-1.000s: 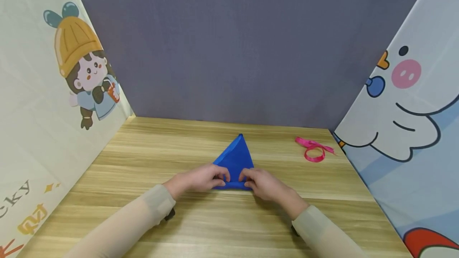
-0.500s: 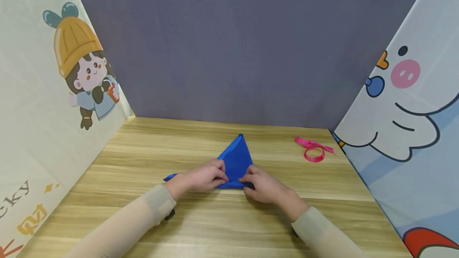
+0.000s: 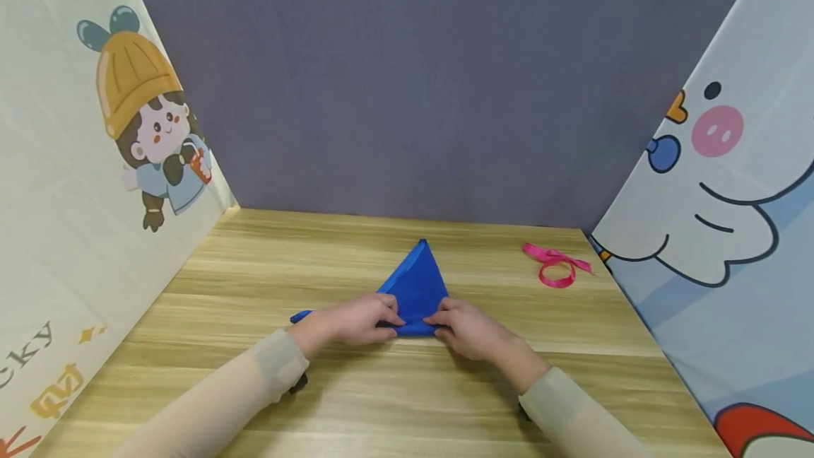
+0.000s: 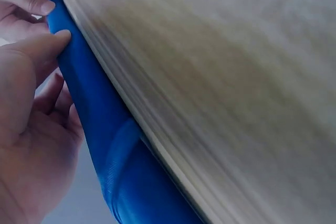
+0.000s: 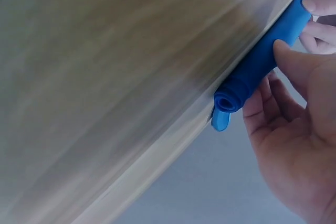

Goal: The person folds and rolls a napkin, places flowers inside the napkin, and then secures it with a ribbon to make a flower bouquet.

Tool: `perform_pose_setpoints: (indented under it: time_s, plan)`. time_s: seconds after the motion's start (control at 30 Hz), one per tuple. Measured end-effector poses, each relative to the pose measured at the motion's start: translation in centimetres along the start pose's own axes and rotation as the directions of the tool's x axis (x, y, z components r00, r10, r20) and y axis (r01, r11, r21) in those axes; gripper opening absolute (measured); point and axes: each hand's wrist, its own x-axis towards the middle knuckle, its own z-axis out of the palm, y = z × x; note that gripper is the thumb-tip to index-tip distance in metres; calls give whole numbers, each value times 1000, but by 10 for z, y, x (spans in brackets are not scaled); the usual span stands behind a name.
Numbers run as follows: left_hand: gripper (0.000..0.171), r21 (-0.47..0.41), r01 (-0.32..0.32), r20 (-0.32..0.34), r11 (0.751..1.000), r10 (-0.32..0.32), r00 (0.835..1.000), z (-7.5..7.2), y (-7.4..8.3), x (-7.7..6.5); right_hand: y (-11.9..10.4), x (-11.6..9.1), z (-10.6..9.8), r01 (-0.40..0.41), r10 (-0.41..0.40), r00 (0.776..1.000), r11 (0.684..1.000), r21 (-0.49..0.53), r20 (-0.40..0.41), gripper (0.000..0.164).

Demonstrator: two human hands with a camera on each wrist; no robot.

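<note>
A blue cloth [image 3: 421, 288] lies on the table in the head view, its far end tapering to a point and its near edge rolled up. My left hand [image 3: 359, 319] pinches the left part of that roll. On the right part, my right hand [image 3: 473, 329] grips with thumb and fingers. The right wrist view shows the coiled end of the roll [image 5: 229, 100], a short blue flap below it, and my right thumb pressed along it. In the left wrist view my left thumb [image 4: 52, 43] presses the cloth. A blue tip [image 3: 300, 316] sticks out behind my left wrist.
A looped pink ribbon [image 3: 558, 267] lies at the back right of the wooden table [image 3: 267, 260]. A dark grey panel [image 3: 407, 90] stands behind, and printed cartoon panels flank both sides.
My left fingers have shifted slightly on the roll, lower and flatter than half a second ago. The blue tip by my left wrist has come into sight since one second ago. My right hand barely moved.
</note>
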Motion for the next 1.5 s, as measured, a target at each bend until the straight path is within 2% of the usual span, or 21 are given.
perform_pose_setpoints:
  time_s: [0.07, 0.13, 0.27, 0.37, 0.47, 0.6, 0.83, 1.0, 1.13, 1.3, 1.37, 1.5]
  plan:
    - [24, -49, 17, 11, 999, -16, 1000, 0, -1, 0, 0, 0, 0, 3, -3, 1000, 1000, -2, -8, 25]
    - [23, -101, 60, 23, 993, -58, 998, 0, -3, 1, 1, 0, 0, 0, 0, 1000, 1000, 2, -12, 25]
    - [18, -226, 161, 43, 961, -155, 987, -3, -4, 2, 1, 1, 0, -18, 19, 1000, 999, 47, -24, 24]
    - [12, -273, 188, 49, 944, -181, 982, -4, -4, 3, 1, 2, 1, -33, 36, 999, 997, 77, -39, 21]
    - [7, -255, 173, 39, 951, -169, 985, -4, -5, 3, 2, 2, 2, -25, 29, 998, 997, 68, -56, 16]
    - [12, -215, 169, 28, 962, -166, 986, -4, -6, 4, 3, 1, 3, -1, 3, 998, 1000, 29, -68, 12]
    - [17, -143, 180, 15, 973, -180, 984, -1, -6, 7, 4, 1, 5, -16, 16, 999, 1000, 1, -47, 14]
    - [17, -122, 190, -10, 974, -193, 981, 2, -7, 11, 5, 0, 6, 6, -9, 996, 1000, -31, -83, 17]
    - [16, -139, 221, -9, 965, -224, 974, 3, -6, 12, 6, 0, 6, 17, -21, 994, 999, -41, -104, 19]
    - [9, -208, 284, 4, 936, -290, 957, 3, -4, 13, 7, 1, 7, 29, -32, 995, 999, -27, -97, 17]
    - [10, -227, 268, -12, 936, -278, 961, 4, -4, 12, 6, 2, 7, 28, -30, 995, 999, -21, -93, 19]
    - [13, -195, 180, -57, 964, -194, 979, 5, -4, 12, 6, 2, 6, 40, -41, 994, 999, -9, -101, 22]
